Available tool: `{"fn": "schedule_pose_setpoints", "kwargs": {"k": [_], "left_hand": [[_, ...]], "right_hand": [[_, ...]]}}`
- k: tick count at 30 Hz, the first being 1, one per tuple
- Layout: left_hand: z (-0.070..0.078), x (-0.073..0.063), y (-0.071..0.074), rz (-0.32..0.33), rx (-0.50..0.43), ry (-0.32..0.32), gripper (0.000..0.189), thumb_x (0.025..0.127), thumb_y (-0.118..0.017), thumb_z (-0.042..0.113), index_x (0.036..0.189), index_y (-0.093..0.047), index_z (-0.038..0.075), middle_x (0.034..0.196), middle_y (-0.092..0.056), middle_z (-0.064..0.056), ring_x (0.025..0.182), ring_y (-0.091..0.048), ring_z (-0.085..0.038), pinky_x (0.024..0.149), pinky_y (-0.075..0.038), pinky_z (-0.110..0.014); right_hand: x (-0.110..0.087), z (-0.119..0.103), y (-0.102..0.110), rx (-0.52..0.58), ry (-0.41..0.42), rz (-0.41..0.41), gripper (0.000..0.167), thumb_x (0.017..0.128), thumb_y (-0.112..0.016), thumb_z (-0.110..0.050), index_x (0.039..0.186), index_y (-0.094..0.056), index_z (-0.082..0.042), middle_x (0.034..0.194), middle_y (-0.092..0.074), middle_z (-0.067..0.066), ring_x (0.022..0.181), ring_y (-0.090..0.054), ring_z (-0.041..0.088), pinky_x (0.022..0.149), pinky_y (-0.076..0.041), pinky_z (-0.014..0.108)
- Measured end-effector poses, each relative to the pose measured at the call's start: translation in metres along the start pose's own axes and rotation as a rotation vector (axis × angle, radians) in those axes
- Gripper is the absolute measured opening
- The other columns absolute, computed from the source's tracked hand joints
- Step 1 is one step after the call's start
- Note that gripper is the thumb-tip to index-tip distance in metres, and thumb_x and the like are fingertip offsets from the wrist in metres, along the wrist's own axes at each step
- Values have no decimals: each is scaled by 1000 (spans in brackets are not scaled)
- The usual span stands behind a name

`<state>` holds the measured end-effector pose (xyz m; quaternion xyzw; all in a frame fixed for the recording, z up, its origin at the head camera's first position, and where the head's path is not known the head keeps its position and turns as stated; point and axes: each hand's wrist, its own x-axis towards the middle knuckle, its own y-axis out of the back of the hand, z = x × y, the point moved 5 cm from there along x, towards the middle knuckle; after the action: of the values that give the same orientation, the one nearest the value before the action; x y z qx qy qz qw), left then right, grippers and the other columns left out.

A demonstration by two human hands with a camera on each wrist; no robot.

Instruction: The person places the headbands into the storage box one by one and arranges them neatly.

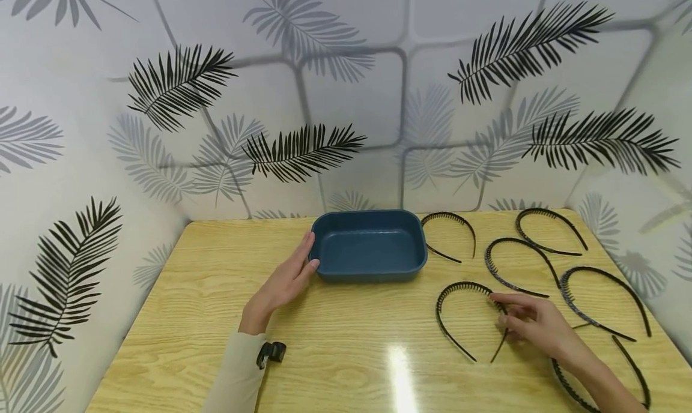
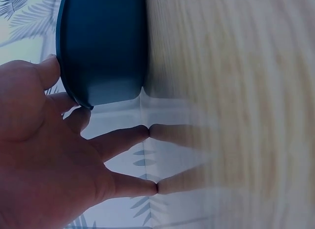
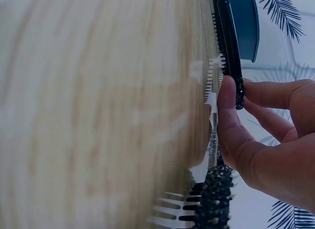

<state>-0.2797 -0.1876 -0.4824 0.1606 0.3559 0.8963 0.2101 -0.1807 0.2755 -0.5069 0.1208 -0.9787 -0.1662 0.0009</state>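
A dark blue rectangular tray (image 1: pixel 370 277) stands toward the back of the wooden table. My left hand (image 1: pixel 286 281) rests against its left end, thumb at the rim. In the left wrist view the ring and little fingers (image 2: pixel 123 140) stretch down to the tabletop, beside the tray's outer wall. My right hand (image 1: pixel 535 326) pinches the right side of a black toothed headband (image 1: pixel 464 284) between thumb and fingers. That headband's two ends point toward me. The right wrist view shows the pinched headband (image 3: pixel 229 42) edge-on, with a glittery stretch at the fingertips.
Several more headbands lie on the right: one beside the tray (image 1: pixel 450 214), others farther right (image 1: pixel 513 240), (image 1: pixel 551 211), (image 1: pixel 594 269), and a headband partly under my right forearm (image 1: pixel 638 371). A leaf-patterned wall covering (image 1: pixel 351 113) borders the table's back.
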Motion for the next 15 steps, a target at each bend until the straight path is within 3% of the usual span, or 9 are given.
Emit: {"fn": "schedule_pose_setpoints", "kwargs": {"k": [8,15], "left_hand": [[6,-5,-2,-12,13,0,65,113,-43,21,163,-8,-3,171,-1,-15,157,-7,-31,124,-16,-52],[8,-7,-3,-8,28,3,66,113,-42,21,162,-7,-4,170,-3,-19,156,-8,-31,124,-16,-52]], "right_hand": [[-3,3,5,130,-31,4,45,100,-65,-2,142,-54,10,124,-65,-23,93,-73,17,70,-63,42],[-4,3,8,145,-47,18,46,100,-66,-4,145,-56,4,125,-65,-20,93,-73,19,70,-63,42]]}}
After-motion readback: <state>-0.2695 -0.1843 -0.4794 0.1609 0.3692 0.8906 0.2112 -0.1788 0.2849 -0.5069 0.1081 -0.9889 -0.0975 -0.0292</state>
